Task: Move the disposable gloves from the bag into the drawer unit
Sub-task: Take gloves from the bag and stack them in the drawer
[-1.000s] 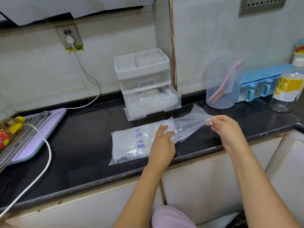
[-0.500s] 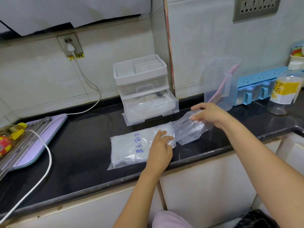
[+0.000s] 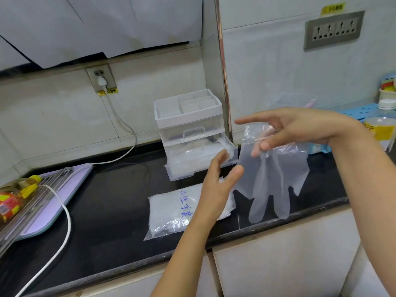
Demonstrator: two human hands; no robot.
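So the right hand (image 3: 300, 129) has one glove (image 3: 270, 185) pinched up at the cuff, with its fingers dangling over the near edge of the desk (image 3: 107, 211). The left hand (image 3: 216, 185) is loose and spread just beside it, above the bag (image 3: 171, 211); can't tell if it's touching. The glove looks feather-light, floppy and clingy, so I'd hold it by the cuff and lay it into the pulled-out bottom drawer (image 3: 192, 166) of the drawer unit (image 3: 188, 116) at the far side.

Pulled-out bottom drawer (image 3: 192, 166) open from above; bag (image 3: 171, 211) just before it; cord (image 3: 64, 213) well left.
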